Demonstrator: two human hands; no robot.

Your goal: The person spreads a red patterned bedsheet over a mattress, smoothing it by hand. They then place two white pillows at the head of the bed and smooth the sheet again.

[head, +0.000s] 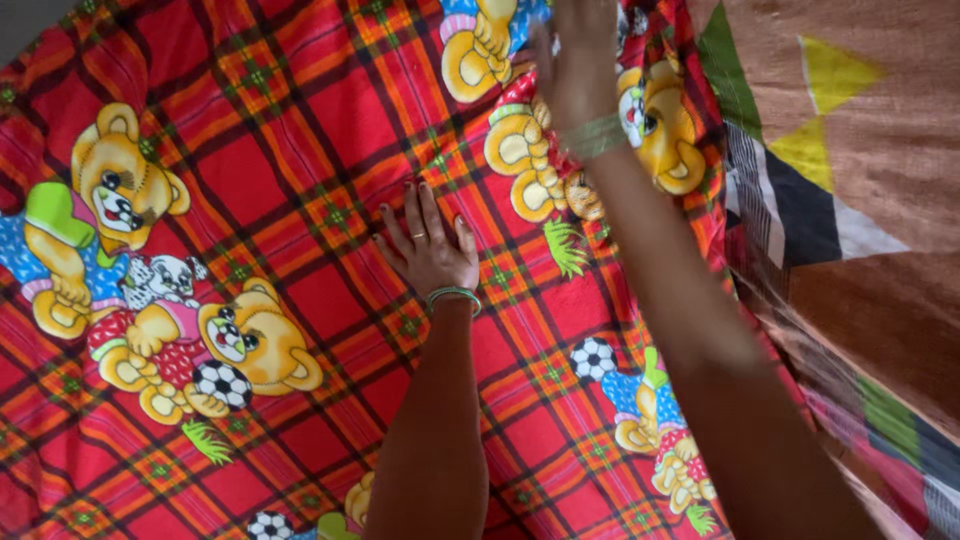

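Left hand [428, 250] pressed flat, fingers spread, on a red plaid sheet [290, 150] printed with cartoon bears. Right hand [572, 60] reaching further up the sheet – blurred, grip unclear – beside a brown patterned cloth [860, 180]. Likely snag: fresh wrinkles dragged in by uneven pressing.

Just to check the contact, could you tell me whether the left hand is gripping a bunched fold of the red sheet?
No, the left hand lies flat, fingers spread, on the red sheet.

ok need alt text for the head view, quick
Two bare hands press on a red plaid sheet printed with cartoon bears: the left hand lies flat, the right hand reaches farther up. A brown patterned cloth lies at right.
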